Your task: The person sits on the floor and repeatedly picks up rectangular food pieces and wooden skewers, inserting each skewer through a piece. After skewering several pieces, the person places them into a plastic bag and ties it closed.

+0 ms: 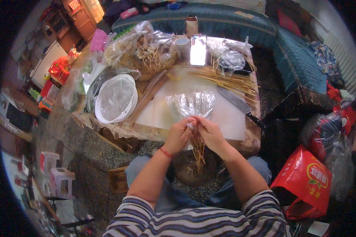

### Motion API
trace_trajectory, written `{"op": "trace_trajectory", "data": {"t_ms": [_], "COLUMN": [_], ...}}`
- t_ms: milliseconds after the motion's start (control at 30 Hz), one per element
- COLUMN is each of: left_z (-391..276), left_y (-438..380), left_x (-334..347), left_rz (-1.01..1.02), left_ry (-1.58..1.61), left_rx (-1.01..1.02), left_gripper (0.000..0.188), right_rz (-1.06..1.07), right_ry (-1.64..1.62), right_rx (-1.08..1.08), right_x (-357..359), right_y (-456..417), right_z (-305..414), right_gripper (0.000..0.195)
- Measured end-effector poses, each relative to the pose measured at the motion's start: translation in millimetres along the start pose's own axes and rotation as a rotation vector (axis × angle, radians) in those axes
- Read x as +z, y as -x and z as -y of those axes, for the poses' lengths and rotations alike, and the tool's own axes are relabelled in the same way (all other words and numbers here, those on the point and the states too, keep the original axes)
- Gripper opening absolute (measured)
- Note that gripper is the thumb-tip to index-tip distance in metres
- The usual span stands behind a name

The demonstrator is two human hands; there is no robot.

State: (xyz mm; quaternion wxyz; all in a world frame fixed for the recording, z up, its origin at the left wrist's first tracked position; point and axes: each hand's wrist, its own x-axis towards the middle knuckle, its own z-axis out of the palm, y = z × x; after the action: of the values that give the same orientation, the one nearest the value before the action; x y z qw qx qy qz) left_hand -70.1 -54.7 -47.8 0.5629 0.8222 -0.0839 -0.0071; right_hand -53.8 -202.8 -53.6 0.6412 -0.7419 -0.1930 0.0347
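Observation:
My left hand (pixel 179 132) and my right hand (pixel 209 131) meet at the table's near edge, fingers closed round the gathered part of a clear plastic bag (pixel 191 103). The bag spreads out beyond my fingertips over a white cutting board (pixel 172 117). Below my hands a bundle of thin sticks (pixel 198 149) points down toward a dark round container (pixel 192 174) between my knees; its upper part is hidden by my fingers. A cleaver (pixel 234 100) lies at the board's right side, near a pile of loose thin sticks (pixel 225 81).
A white plastic basket (pixel 99 114) stands left, beside long thin sticks (pixel 149 96). Behind are bagged bundles (pixel 127 50), a lit phone (pixel 198 50), a cup (pixel 182 47) and a jar (pixel 191 26). A red bag (pixel 302 180) is at the lower right; stools (pixel 61 180) stand left.

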Motion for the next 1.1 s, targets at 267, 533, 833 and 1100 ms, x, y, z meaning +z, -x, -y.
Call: {"op": "trace_trajectory", "data": {"t_ms": [267, 533, 833, 1100], "left_z": [7, 1, -9, 8], "left_y": [0, -10, -7, -6], "left_x": [-4, -2, -7, 1], "left_rz": [-0.097, -0.367, -0.058, -0.114], "left_ry": [0.472, 0.067, -0.199, -0.337], "left_rx": [-0.091, 0.079, 0.168, 0.35], "left_gripper": [0.022, 0.034, 0.046, 0.038], "right_rz": [-0.055, 0.043, -0.119, -0.095], "right_ry": [0.289, 0.696, 0.375, 0.313], "right_rx": [-0.112, -0.214, 0.019, 0.095], "right_x": [8, 16, 6, 2], "right_y": [-11, -2, -9, -10], "right_z": [-11, -6, -18, -29], "right_gripper": [0.013, 0.013, 0.014, 0.011]}}
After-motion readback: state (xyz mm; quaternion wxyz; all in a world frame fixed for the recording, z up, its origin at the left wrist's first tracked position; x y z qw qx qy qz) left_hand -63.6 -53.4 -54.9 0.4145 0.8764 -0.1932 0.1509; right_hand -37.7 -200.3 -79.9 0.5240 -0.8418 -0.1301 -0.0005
